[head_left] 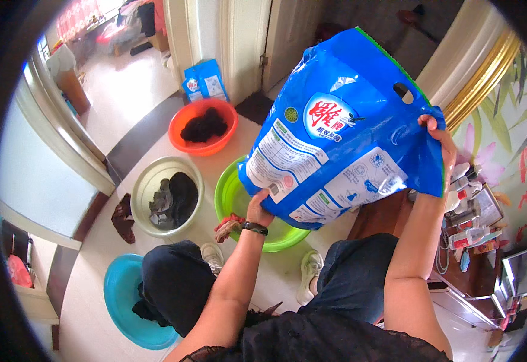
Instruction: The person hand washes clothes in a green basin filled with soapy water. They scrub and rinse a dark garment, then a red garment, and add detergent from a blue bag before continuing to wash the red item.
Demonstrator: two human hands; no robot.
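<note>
A large blue plastic bag of laundry detergent (336,135), printed with writing, is held up tilted in both my hands. My right hand (440,135) grips its edge at the upper right, near the punched handle hole. Under the bag's lower left end is my left hand (260,210), its fingers mostly hidden behind the plastic. Below the bag a green basin (227,199) stands on the floor between my feet, partly covered by it. Over that basin's left rim hangs a reddish and tan cloth (228,228), close to my left wrist.
A cream basin (137,199) and an orange basin (175,140) hold dark cloth. A turquoise basin (123,307) sits by my left knee. One dark slipper (123,219) lies on the tiles. A smaller blue bag (207,81) leans at the door frame. Bottles (467,237) crowd the cabinet at right.
</note>
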